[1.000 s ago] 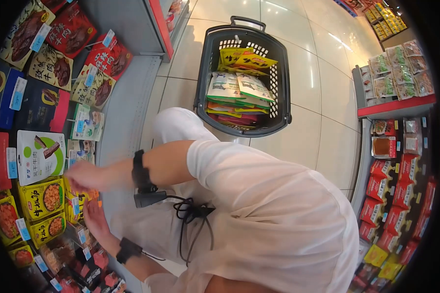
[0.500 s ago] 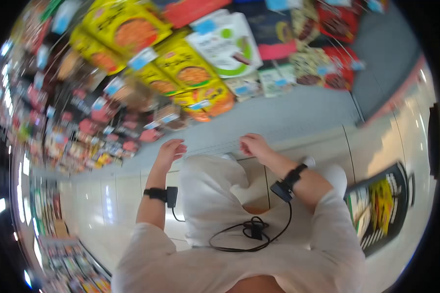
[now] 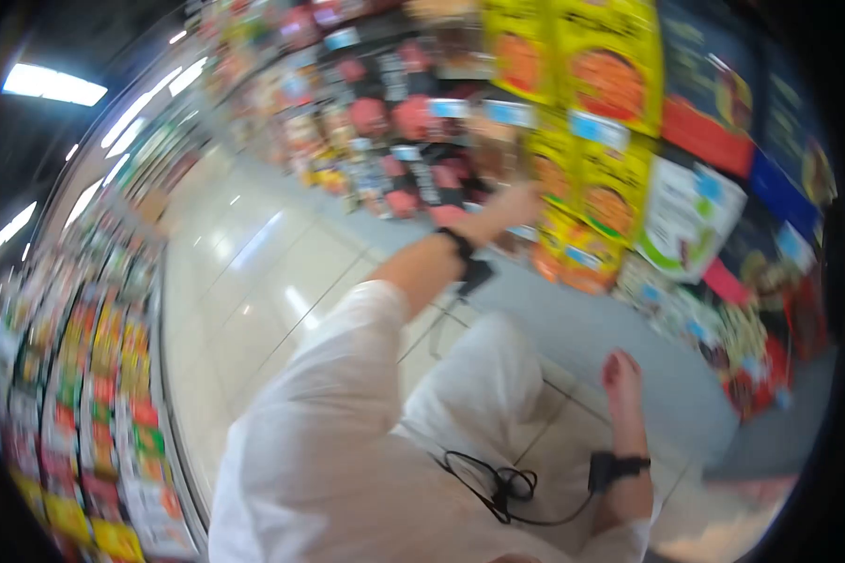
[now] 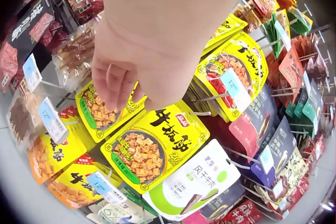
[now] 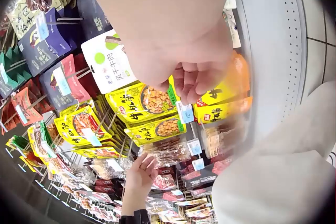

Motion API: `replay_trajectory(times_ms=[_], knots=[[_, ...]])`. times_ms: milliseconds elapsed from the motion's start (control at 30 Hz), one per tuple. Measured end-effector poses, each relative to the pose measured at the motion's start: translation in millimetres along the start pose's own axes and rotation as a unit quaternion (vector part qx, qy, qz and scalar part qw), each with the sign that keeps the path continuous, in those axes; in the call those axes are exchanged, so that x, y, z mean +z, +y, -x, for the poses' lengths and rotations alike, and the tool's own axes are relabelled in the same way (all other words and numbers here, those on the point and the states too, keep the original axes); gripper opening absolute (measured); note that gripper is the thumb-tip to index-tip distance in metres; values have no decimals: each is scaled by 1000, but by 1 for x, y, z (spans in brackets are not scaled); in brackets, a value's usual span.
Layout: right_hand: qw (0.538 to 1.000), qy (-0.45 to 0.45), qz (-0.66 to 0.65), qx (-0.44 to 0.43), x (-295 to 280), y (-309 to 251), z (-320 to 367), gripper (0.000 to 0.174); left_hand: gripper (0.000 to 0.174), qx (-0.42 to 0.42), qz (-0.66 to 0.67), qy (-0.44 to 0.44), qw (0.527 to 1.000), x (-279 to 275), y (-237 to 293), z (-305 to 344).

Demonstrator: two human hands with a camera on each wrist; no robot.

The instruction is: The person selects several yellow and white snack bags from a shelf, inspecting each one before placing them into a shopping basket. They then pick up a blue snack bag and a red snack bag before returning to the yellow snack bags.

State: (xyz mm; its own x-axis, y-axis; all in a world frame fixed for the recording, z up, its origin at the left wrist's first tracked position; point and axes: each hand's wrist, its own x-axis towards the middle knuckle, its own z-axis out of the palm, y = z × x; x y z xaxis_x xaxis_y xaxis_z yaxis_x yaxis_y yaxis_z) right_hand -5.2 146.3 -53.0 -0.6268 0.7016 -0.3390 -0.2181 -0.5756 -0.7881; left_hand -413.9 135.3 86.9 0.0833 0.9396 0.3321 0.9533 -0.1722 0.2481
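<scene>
My left hand [image 3: 514, 205] reaches to the hanging display, by the yellow snack packets [image 3: 618, 80]. In the left wrist view the fingers of this left hand [image 4: 128, 69] bend loosely down in front of a yellow packet [image 4: 157, 148] with a food picture; no packet is gripped. The right wrist view shows the left hand [image 5: 140, 175] with its fingers apart. My right hand [image 3: 622, 373] is low in front of the shelf base, loosely curled and holding nothing. A white-and-green bag [image 3: 687, 211] hangs beside the yellow packets.
A grey shelf base [image 3: 573, 328] runs below the packets, which hang on hooks with blue-white price tags [image 4: 235, 86]. Tiled floor [image 3: 239, 272] lies to the left, with another stocked shelf [image 3: 94, 403] beyond. My knee [image 3: 493, 361] is near the shelf base.
The head view has swung leftward along the aisle, and the shopping basket has left it. Both hands drew back from the packets; then the left hand reached out to the display again.
</scene>
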Motion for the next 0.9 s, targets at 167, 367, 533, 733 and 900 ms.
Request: replay_trajectory(times_ms=[167,367,533,733,900], knots=[[999,32,-6,8,-7,13,-5,12,29,-181,-20,18,983,-7,71,-24],[992,27,49,115,-20,28,-26,17,35,-222,-77,-67,970,25,100,-9],[992,-8,13,129,-33,45,-52,19,43,-198,-140,-164,956,21,83,-7],[985,-37,-9,170,-48,62,-68,20,56,-146,-253,-114,950,25,58,-34],[973,-47,10,226,-82,83,-84,25,61,-183,-298,-200,915,33,48,-64]])
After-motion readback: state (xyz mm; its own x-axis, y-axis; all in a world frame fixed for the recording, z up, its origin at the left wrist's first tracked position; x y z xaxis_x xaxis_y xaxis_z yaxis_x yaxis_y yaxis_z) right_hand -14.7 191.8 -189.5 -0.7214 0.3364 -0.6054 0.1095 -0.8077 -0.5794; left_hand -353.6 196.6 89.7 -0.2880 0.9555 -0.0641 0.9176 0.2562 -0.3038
